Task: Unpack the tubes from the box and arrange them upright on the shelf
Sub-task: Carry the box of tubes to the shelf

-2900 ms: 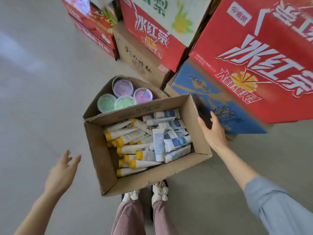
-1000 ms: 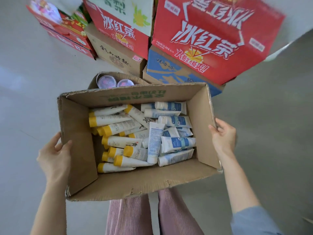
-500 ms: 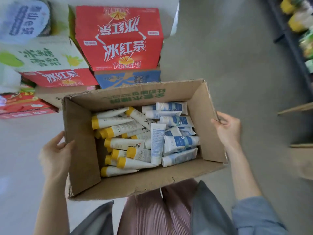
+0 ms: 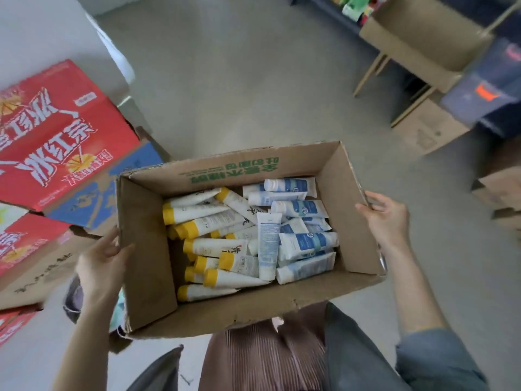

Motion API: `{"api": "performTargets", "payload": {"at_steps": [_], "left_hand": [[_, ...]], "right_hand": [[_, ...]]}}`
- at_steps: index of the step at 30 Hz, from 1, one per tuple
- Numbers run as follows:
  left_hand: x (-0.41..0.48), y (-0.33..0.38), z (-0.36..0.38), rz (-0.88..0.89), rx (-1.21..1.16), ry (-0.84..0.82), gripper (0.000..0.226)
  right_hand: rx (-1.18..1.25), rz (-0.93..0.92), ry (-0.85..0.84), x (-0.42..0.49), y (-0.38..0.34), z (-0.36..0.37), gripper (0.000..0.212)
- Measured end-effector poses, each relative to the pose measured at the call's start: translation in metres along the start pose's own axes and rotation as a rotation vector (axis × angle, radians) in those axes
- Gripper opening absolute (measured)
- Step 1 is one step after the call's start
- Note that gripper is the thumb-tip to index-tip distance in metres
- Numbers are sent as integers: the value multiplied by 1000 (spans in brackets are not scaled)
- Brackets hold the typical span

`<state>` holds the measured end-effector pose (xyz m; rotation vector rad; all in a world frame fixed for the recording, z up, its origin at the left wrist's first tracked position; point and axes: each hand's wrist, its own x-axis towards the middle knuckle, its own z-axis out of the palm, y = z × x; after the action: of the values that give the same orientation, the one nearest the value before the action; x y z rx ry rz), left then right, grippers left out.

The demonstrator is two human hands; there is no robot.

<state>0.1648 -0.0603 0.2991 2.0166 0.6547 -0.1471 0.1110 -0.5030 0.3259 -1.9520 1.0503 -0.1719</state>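
Box [image 4: 146, 249] open-topped, tubes [image 4: 214, 246] reachable from above, open floor [image 4: 253, 80] ahead, red cartons [image 4: 56, 131] left, cardboard boxes [image 4: 428, 128] right

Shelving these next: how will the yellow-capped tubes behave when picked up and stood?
The yellow-capped tubes look soft-walled, so they probably give when squeezed. Flat caps suggest they stand, but tall slim bodies may tip easily. Piled loosely in the box, neighbours likely shift.

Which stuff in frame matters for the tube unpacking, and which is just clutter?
Job: cardboard box, held at its side walls by the left hand and right hand; yellow-capped tubes and blue-and-white tubes lying inside it.
Clutter: red cartons, blue carton, brown boxes, dark bin.
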Motion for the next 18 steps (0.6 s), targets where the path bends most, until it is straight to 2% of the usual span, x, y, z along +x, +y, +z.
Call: {"api": "performTargets", "payload": {"at_steps": [4,7,14,18], "left_hand": [[-13,52,47,119,69,-100,39],[-32,85,87,211,122,-169,44],[-92,144,193,336,190,-317,45],[-134,169,256,394,235,-454,47]], "right_hand": [[37,88,118,-3,39,-57,37],[18,142,201,-7,70,-100,37],[51,210,379,-11,142,-198,35],[91,298,447,-8,190,-254,33]]}}
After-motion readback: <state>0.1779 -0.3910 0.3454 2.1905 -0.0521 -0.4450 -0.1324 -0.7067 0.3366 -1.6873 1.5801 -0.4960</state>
